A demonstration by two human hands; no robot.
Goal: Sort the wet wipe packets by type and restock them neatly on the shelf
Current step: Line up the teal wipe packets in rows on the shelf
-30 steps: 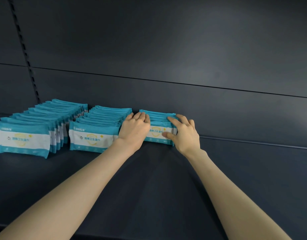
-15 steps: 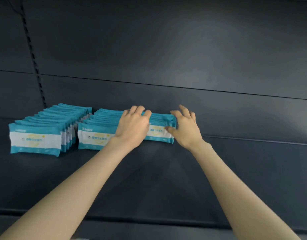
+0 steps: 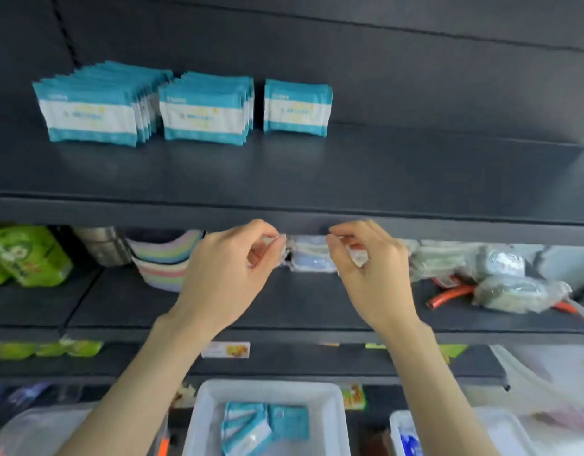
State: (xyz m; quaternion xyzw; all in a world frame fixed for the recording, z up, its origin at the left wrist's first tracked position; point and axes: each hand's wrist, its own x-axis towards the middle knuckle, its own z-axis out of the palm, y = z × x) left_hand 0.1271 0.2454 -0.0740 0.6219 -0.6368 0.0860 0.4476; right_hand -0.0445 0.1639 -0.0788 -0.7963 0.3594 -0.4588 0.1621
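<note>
Both hands are up in front of the dark front edge of the top shelf (image 3: 415, 179). The left hand (image 3: 231, 274) and the right hand (image 3: 371, 271) have their fingers bent loosely, and they hold nothing. Above the fingers, on that shelf, blue-green and white wet wipe packets (image 3: 202, 126) stand up in three rows. There is a long left row (image 3: 90, 110), a middle row (image 3: 198, 93) just beside it, and a short right row (image 3: 297, 108) a little apart. Well below the fingers sits a white bin (image 3: 271, 388). In it lie a few loose packets (image 3: 264, 422) of the same colours, tipped this way and that. Right of it is a second bin (image 3: 394, 426) with something blue inside, too blurry to name. Just behind the fingers, on the middle shelf (image 3: 317, 301), lie clear-wrapped packs (image 3: 312, 258). Left of the fingers are a stack of pale bowls (image 3: 165, 258) and green bags (image 3: 24, 258).
</note>
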